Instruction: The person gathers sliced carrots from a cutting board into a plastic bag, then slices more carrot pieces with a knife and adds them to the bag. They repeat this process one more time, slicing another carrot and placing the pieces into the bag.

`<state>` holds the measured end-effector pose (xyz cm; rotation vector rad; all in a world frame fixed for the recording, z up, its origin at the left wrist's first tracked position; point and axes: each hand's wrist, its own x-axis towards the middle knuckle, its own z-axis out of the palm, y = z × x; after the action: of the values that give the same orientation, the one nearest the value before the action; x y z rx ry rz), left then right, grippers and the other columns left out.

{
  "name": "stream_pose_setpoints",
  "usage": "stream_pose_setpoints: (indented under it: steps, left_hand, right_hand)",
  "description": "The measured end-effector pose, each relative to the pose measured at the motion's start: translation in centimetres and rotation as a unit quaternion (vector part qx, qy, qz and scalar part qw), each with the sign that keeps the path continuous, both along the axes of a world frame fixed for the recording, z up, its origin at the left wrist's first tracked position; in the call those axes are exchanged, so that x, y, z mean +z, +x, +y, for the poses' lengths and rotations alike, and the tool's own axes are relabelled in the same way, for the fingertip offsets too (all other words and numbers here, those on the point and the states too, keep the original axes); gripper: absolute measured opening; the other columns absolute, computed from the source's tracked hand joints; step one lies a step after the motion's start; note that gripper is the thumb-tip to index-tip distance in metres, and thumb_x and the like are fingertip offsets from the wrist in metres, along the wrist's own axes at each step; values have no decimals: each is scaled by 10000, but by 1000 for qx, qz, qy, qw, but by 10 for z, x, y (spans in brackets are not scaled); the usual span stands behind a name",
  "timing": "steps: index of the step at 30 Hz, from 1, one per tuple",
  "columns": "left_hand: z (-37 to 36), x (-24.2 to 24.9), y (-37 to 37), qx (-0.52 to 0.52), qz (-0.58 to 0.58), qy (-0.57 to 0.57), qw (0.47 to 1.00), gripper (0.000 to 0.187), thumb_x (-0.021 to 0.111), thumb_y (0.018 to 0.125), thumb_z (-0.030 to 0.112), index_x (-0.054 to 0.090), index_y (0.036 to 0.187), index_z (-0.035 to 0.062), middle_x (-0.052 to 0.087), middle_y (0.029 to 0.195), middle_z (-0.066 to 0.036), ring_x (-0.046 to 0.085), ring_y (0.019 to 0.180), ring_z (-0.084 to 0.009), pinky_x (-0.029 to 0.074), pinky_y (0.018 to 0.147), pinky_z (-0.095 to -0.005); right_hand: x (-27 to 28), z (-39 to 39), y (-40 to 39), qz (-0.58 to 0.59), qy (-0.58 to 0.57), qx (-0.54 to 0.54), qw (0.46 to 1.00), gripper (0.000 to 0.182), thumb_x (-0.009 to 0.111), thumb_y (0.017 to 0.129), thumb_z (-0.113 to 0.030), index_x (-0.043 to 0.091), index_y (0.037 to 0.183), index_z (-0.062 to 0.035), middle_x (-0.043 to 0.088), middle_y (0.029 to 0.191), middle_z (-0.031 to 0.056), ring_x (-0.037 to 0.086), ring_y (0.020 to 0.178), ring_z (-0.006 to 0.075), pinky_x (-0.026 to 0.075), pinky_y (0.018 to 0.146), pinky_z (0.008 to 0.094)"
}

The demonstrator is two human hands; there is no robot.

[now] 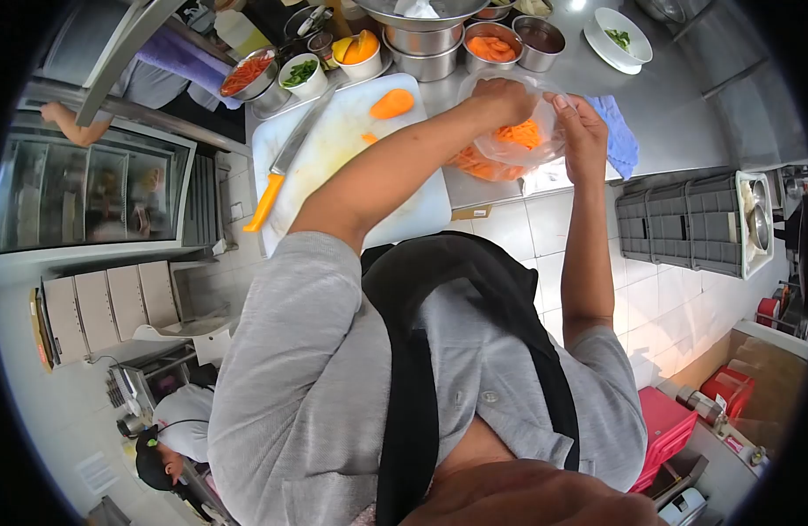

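Observation:
A clear plastic bag (544,151) holding shredded carrot (519,135) is at the counter's front edge, right of the cutting board. My left hand (505,100) is curled closed at the bag's upper left edge; its fingertips are partly hidden. With thumb and fingers, my right hand (583,127) pinches the bag's right rim. On the white cutting board (404,188) lie a piece of carrot (391,103), some orange scraps and a knife (290,145) with a yellow handle. My left forearm crosses above the board.
Behind the board stand a bowl of carrot shreds (249,75), a cup of chopped greens (302,77), a cup of orange pieces (356,53) and a pot of sliced carrot (491,48). A blue cloth (616,136) and a white bowl (618,39) are right. Other people are at left.

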<state>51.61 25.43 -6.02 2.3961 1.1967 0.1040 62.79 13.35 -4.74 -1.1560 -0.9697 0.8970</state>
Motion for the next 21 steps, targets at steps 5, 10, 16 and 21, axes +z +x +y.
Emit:
stream_pose_setpoints:
  steps: [5, 10, 16, 21]
  left_hand:
    - [8, 57, -61, -105, -167, -81, 977, 329, 594, 960, 348, 707, 1163, 115, 709, 1120, -117, 673, 1015, -258, 512, 891, -361]
    - [-24, 46, -230, 47, -271, -71, 959, 371, 631, 954, 369, 693, 1113, 40, 720, 989, -111, 659, 870, -192, 512, 801, -326]
    - [-133, -90, -347, 141, -161, 168, 962, 641, 650, 928, 446, 519, 1380, 11, 539, 1359, -240, 518, 1270, -377, 404, 1073, -462]
    - [-129, -115, -297, 153, -77, 182, 968, 913, 635, 876, 585, 327, 1497, -10, 316, 1520, -282, 250, 1439, -464, 146, 1181, -595]
  right_hand:
    - [-10, 1, 20, -56, -31, -56, 996, 313, 673, 956, -280, 732, 1119, -19, 696, 987, -3, 587, 880, 87, 453, 807, 237]
    - [3, -40, -5, -118, 25, -236, 964, 394, 581, 1017, -249, 599, 1313, 11, 642, 929, 39, 562, 752, 82, 461, 652, 233]
    - [-58, -83, -99, -75, -223, 166, 958, 433, 651, 965, -207, 566, 1354, -38, 662, 922, 46, 584, 759, 89, 470, 656, 240]
    - [-90, -101, -153, -176, -269, 274, 906, 500, 685, 953, -217, 515, 1382, -22, 667, 961, 72, 613, 852, 144, 507, 819, 296]
